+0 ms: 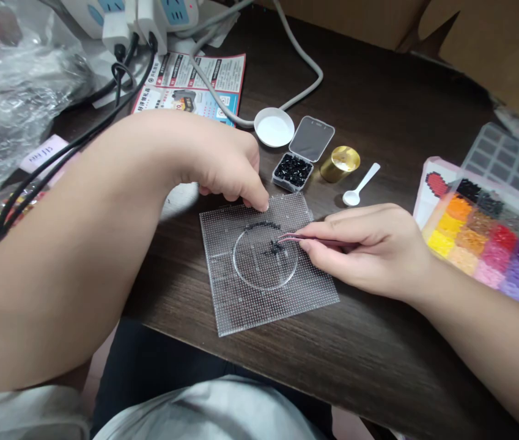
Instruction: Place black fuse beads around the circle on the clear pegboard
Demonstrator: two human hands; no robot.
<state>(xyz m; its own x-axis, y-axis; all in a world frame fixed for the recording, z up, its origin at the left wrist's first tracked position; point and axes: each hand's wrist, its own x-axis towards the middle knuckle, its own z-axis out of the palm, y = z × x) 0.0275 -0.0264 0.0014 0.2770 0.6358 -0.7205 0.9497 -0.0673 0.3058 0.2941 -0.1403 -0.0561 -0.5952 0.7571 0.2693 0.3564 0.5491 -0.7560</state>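
Note:
A clear square pegboard (227, 305) lies on the dark wooden table, with a transparent ring (236, 272) on it. Black beads (263, 225) form an arc along the ring's far side, and a small heap of loose black beads (274, 247) sits inside the ring. My right hand (369, 250) pinches pinkish tweezers (309, 238), their tips at the heap; whether a bead is between them is too small to tell. My left hand (229, 159) is curled at the pegboard's far edge, thumb tip on it, the other fingers partly hidden.
Beyond the board stand an open box of black beads (292, 171), a white dish (274, 127), a gold cup (340, 164) and a white spoon (360, 184). At right lies a multicoloured bead case (493, 244). Cables (307, 79), a leaflet (195, 79) and plastic wrapping (16, 91) occupy the back left.

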